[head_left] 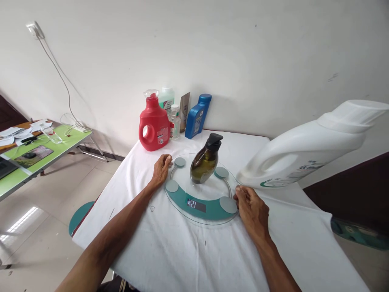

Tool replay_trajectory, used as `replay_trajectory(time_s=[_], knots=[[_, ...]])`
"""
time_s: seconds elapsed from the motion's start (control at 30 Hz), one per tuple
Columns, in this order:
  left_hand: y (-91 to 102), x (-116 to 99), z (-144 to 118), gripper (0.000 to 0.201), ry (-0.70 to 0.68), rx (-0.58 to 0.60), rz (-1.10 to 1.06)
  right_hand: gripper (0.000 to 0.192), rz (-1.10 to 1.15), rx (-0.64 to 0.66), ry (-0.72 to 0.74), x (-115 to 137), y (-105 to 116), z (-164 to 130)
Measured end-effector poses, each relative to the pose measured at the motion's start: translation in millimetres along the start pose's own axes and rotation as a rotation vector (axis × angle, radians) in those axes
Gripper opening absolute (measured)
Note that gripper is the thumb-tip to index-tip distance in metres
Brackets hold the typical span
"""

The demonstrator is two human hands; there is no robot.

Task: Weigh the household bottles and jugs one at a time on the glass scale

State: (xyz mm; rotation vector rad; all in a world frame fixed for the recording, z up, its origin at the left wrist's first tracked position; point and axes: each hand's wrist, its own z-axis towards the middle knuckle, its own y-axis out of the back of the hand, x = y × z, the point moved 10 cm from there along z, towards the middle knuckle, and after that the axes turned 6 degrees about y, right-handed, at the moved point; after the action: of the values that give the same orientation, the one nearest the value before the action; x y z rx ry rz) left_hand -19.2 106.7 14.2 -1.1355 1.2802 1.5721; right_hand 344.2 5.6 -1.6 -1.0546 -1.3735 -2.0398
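Head camera looks down on a table draped in a white cloth [188,251], with a round glass scale [201,190] lying near the middle of the frame. Its teal crescent faces the lower edge, and a small display [196,205] set in that crescent shows lit digits that seem to read 27. On the glass stands a dark olive pump bottle [205,162] with a black dispenser head, upright and close to the centre of the plate. At centre left, the left hand [160,169] rests on the cloth with its fingers loosely curled against the scale's left rim, touching the edge beside a small round pad. Right of centre, the right hand [251,210] lies knuckles-up with its fingertips pressed together at the scale's right rim; whether they pinch the glass or only touch it cannot be told. A large white jug [310,146] fills the right side of the frame, tilted with its cap toward the upper right, just above the right hand. Along the wall at upper centre stand a red detergent bottle [154,123], a blue bottle [197,115] and several smaller containers. A green table [60,148] with papers sits at the far left.
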Motion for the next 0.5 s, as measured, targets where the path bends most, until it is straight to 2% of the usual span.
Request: replay_trajectory(time_s=[0.5], knots=[[-0.6, -0.4, -0.3, 0.033, -0.007, 0.006, 0.012, 0.052, -0.008, 0.001, 0.01, 0.1, 0.1, 0.0]])
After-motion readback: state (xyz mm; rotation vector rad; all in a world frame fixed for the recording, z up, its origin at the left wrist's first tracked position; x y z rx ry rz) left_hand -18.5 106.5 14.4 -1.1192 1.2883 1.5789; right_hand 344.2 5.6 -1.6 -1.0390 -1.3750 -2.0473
